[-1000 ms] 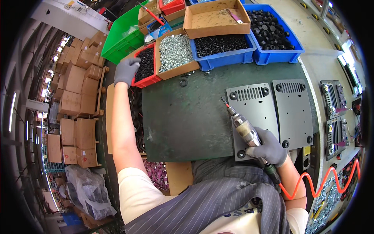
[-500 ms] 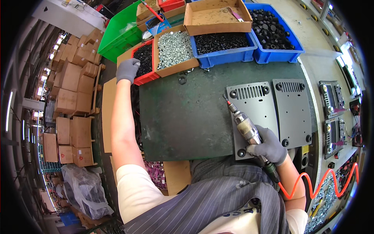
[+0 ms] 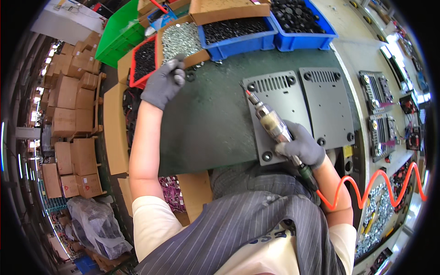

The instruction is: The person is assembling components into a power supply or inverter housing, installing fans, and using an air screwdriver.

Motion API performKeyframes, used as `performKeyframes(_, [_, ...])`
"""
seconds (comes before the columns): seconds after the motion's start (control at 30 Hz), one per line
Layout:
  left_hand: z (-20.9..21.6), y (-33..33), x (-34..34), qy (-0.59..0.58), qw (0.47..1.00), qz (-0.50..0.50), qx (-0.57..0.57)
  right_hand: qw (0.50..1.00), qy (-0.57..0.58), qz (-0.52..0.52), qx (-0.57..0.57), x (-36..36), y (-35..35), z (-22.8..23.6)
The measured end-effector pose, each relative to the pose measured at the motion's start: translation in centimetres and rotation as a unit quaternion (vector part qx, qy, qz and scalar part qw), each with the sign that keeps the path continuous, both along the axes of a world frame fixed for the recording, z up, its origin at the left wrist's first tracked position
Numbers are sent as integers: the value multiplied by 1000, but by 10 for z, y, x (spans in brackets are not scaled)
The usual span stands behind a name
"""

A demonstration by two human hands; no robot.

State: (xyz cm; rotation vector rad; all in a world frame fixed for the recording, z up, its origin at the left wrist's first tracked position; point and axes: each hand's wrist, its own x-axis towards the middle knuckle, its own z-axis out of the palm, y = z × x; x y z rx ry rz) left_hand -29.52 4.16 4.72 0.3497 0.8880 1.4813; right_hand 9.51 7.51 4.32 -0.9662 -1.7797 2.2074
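Note:
My left hand (image 3: 165, 85), in a grey glove, is raised in front of the red bin (image 3: 145, 59) of small black screws and the cardboard box (image 3: 198, 58) of silver screws. Its fingers are drawn together; what they hold, if anything, I cannot make out. A black rubber foot (image 3: 190, 76) lies on the dark bench mat beside it. My right hand (image 3: 302, 145), gloved too, grips a pneumatic screwdriver (image 3: 273, 124), its bit pointing up and left over the nearer grey metal panel (image 3: 279, 107). Black rubber feet sit at that panel's visible corners.
A second grey panel (image 3: 327, 105) lies to the right. Blue bins (image 3: 243, 47) of black parts line the back, with a green crate (image 3: 120, 39) at left. From the screwdriver an orange coiled hose (image 3: 355, 181) runs right. Stacked cartons (image 3: 66, 117) stand on the far left.
My left hand has come away from the red bin, moving right and nearer to me. The right hand still holds the screwdriver over the panel. The whole view has shifted.

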Motion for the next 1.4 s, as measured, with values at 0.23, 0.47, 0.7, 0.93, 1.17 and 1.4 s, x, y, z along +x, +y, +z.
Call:
performKeyframes(0.23, [-20,-13,144,-83,989,-120,14,950,184,-64,-243,44,-28,10])
performKeyframes(0.47, [-25,-17,231,-170,976,-134,28,991,36,-89,-94,106,-60,28])
performKeyframes(0.7, [-22,-19,277,-191,972,-138,-6,990,13,-125,-72,136,-87,20])
performKeyframes(0.93, [-20,-21,300,-173,971,-164,-14,983,68,-150,-80,152,-97,7])
performKeyframes(1.17, [-10,-23,319,-90,981,-172,-2,980,75,-154,-100,164,-102,5])
performKeyframes(1.4, [-8,-15,323,227,960,-162,-29,985,43,-158,60,175,-102,-14])
